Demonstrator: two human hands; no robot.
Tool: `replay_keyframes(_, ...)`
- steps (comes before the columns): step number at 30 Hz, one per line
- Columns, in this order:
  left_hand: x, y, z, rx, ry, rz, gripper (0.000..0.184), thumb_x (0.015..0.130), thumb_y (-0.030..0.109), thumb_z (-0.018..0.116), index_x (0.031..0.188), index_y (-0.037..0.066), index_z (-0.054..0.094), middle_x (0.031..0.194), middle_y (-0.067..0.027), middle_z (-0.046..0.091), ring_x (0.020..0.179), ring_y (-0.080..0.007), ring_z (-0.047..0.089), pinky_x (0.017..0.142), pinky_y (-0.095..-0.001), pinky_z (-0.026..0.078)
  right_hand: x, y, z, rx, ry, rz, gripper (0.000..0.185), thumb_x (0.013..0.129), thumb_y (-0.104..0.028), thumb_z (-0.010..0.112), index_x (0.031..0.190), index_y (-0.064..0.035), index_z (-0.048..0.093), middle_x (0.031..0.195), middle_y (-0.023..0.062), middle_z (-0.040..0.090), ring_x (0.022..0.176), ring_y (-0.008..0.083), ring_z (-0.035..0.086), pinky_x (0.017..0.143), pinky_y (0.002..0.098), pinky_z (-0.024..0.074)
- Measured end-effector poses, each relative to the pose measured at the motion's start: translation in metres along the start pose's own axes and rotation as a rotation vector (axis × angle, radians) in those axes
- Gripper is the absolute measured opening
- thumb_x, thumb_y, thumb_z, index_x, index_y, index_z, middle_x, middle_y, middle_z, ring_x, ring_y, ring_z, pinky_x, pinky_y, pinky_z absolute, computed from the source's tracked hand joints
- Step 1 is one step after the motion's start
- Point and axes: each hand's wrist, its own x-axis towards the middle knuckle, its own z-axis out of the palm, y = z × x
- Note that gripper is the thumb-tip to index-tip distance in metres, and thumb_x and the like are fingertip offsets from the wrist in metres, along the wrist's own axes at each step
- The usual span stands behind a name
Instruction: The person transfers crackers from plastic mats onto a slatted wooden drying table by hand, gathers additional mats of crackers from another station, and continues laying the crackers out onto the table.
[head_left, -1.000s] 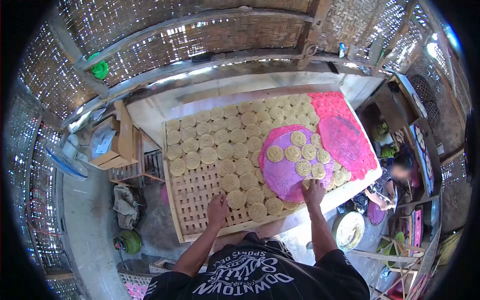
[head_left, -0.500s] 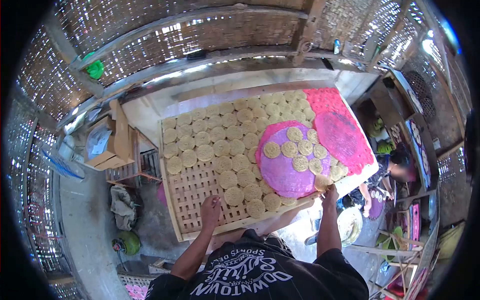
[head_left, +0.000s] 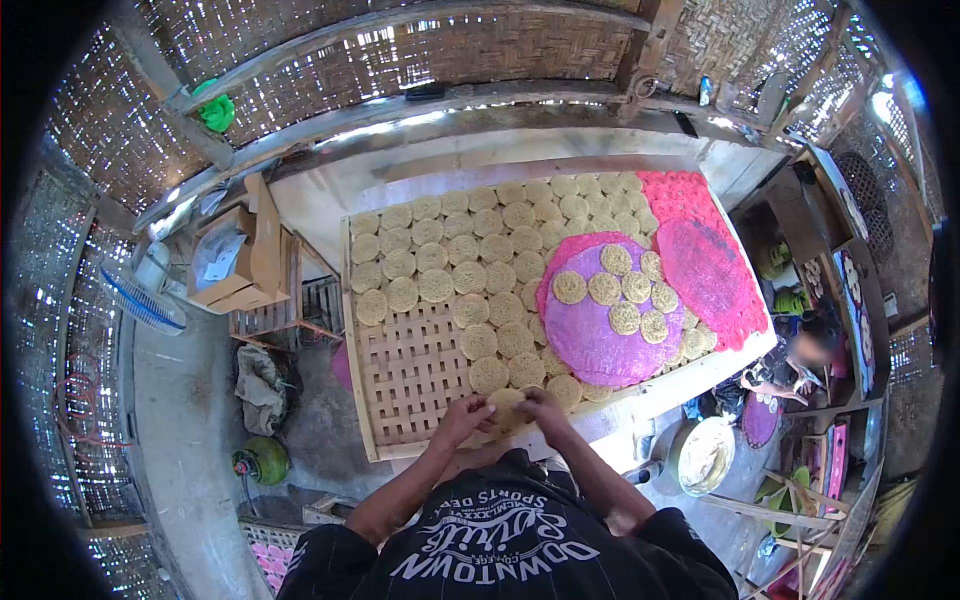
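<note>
At the near edge of a woven bamboo rack (head_left: 405,375), my two hands hold a flat, round, beige cracker (head_left: 506,404) between them. My left hand (head_left: 464,420) pinches its left edge, and my right hand (head_left: 546,413) has its fingers closed at the right edge. Rows of similar round crackers (head_left: 480,277) cover much of the rack. On a round purple sheet (head_left: 595,350), to the right, several more crackers (head_left: 636,287) lie loosely grouped. My right hand partly hides a cracker on the rack beneath it.
Pink sheets (head_left: 705,262) cover the rack's right end. A cardboard box (head_left: 235,265) stands on a wooden stand at left, above a green gas cylinder (head_left: 262,462). At right, another person (head_left: 785,375) sits low near a wide basin (head_left: 705,457). A woven wall runs behind.
My right hand has come left from the purple sheet's near edge, bringing a cracker. My left hand has moved right to meet it. The whole view has shifted slightly.
</note>
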Motion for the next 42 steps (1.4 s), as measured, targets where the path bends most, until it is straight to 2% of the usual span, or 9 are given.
replay_keyframes(3, -0.008, -0.011, -0.007, 0.074, 0.091, 0.017, 0.032, 0.087, 0.024, 0.069, 0.105, -0.002, 0.066, 0.086, -0.0091, 0.069, 0.069, -0.0171, 0.065, 0.061, -0.0315, 0.054, -0.007, -0.017, 0.024, -0.699, 0.073, -0.265, 0.029, 0.077, -0.021, 0.069, 0.094, 0.0019, 0.066, 0.082, 0.0144, 0.066, 0.078, 0.0240, 0.064, 0.069, 0.0357, 0.0489)
replay_keyframes(7, -0.008, -0.013, -0.002, 0.456, 0.243, -0.006, 0.027, 0.081, 0.022, 0.072, 0.097, 0.000, 0.067, 0.083, -0.0157, 0.068, 0.070, -0.0255, 0.067, 0.063, -0.0377, 0.053, 0.009, 0.006, 0.029, -0.959, 0.142, -0.468, 0.029, 0.078, -0.023, 0.069, 0.093, 0.0001, 0.066, 0.084, 0.0199, 0.066, 0.082, 0.0349, 0.065, 0.073, 0.0449, 0.0508)
replay_keyframes(13, -0.006, -0.012, 0.017, 0.777, 0.520, 0.242, 0.033, 0.079, 0.026, 0.073, 0.100, 0.003, 0.063, 0.082, -0.0166, 0.067, 0.081, -0.0317, 0.066, 0.072, -0.0420, 0.052, 0.001, 0.001, 0.029, -1.017, 0.269, -0.496, 0.037, 0.080, -0.030, 0.067, 0.108, -0.0046, 0.064, 0.089, 0.0191, 0.067, 0.086, 0.0367, 0.065, 0.075, 0.0475, 0.0507)
replay_keyframes(19, -0.020, 0.001, 0.011, 0.685, 0.478, 0.264, 0.034, 0.083, 0.031, 0.072, 0.103, 0.004, 0.062, 0.083, -0.0147, 0.068, 0.076, -0.0308, 0.067, 0.068, -0.0403, 0.053, 0.033, -0.042, -0.019, -0.899, 0.513, -0.277, 0.042, 0.087, -0.039, 0.061, 0.114, -0.0071, 0.063, 0.103, 0.0176, 0.066, 0.094, 0.0367, 0.065, 0.079, 0.0477, 0.0514)
replay_keyframes(24, -0.023, 0.004, 0.005, 0.721, 0.464, 0.251, 0.034, 0.085, 0.032, 0.070, 0.104, 0.004, 0.063, 0.083, -0.0115, 0.069, 0.072, -0.0271, 0.067, 0.066, -0.0376, 0.053, 0.088, -0.112, -0.069, -0.915, 0.793, -0.249, 0.047, 0.087, -0.044, 0.061, 0.115, -0.0069, 0.064, 0.116, 0.0193, 0.062, 0.101, 0.0364, 0.064, 0.087, 0.0472, 0.0506)
replay_keyframes(30, -0.023, 0.016, 0.001, 0.660, 0.507, 0.251, 0.034, 0.085, 0.031, 0.069, 0.105, 0.004, 0.064, 0.086, -0.0116, 0.069, 0.071, -0.0235, 0.068, 0.067, -0.0364, 0.053, 0.150, -0.124, -0.064, -0.914, 0.995, -0.179, 0.040, 0.081, -0.036, 0.066, 0.102, -0.0025, 0.067, 0.108, 0.0218, 0.064, 0.097, 0.0396, 0.065, 0.082, 0.0493, 0.0525)
replay_keyframes(33, -0.020, 0.026, -0.008, 0.605, 0.541, 0.290, 0.034, 0.086, 0.030, 0.068, 0.107, 0.004, 0.064, 0.087, -0.0116, 0.070, 0.072, -0.0239, 0.068, 0.069, -0.0362, 0.053, 0.164, -0.132, -0.067, -0.769, 0.827, -0.071, 0.038, 0.078, -0.034, 0.069, 0.103, -0.0050, 0.067, 0.106, 0.0212, 0.066, 0.100, 0.0363, 0.065, 0.084, 0.0467, 0.0517)
replay_keyframes(37, 0.012, 0.034, -0.028, 0.429, 0.584, 0.258, 0.036, 0.087, 0.031, 0.067, 0.108, 0.003, 0.064, 0.086, -0.0110, 0.070, 0.074, -0.0221, 0.068, 0.069, -0.0360, 0.053, 0.165, -0.146, -0.035, -0.633, 0.749, -0.442, 0.024, 0.078, -0.020, 0.067, 0.094, -0.0030, 0.065, 0.092, 0.0187, 0.068, 0.088, 0.0362, 0.067, 0.076, 0.0452, 0.0524)
replay_keyframes(42, 0.055, 0.076, -0.048, -0.232, 0.458, 0.117, 0.033, 0.087, 0.024, 0.067, 0.108, -0.002, 0.064, 0.089, -0.0099, 0.069, 0.078, -0.0174, 0.067, 0.070, -0.0320, 0.053, 0.147, -0.126, 0.039, -0.685, 0.179, -0.943, 0.016, 0.075, -0.009, 0.067, 0.090, -0.0040, 0.063, 0.084, 0.0134, 0.066, 0.080, 0.0339, 0.063, 0.076, 0.0408, 0.0503)
